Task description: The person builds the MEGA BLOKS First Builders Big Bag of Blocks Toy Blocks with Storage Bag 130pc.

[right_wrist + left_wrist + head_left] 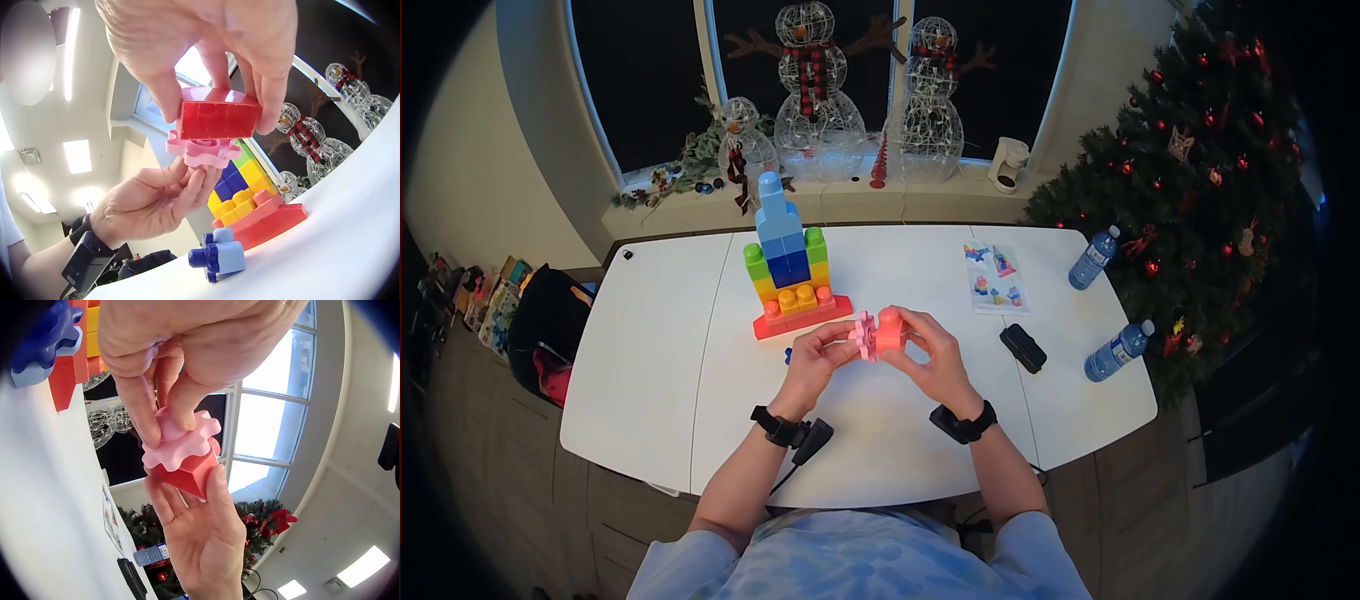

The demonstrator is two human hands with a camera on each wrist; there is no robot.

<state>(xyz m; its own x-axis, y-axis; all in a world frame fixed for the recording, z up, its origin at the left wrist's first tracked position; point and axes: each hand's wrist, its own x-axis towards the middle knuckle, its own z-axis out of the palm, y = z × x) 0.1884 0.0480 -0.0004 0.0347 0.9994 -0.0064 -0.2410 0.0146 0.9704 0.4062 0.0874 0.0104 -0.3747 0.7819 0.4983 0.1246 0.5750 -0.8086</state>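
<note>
Over the table, my left hand (810, 365) pinches a pink gear-shaped piece (182, 447) by its centre knob between thumb and fingers. My right hand (938, 357) grips a red toy block (219, 119) by its sides, its hollow underside facing the right wrist camera. Gear and block are right up against each other, the gear on the block's side. Beyond the hands stands a tower of stacked blocks (788, 270), light blue at the top, then dark blue, green, yellow and a red base. A dark blue gear on a light blue block (228, 256) lies near the tower, mostly hidden by my left hand in the head view.
A printed picture sheet (996, 280) lies on the white table (650, 370) at right, with a black case (1024, 348) nearer me. Two water bottles (1093, 258) stand near the right edge. Wire snowmen (820, 110) line the windowsill, and a decorated tree (1190, 170) rises at right.
</note>
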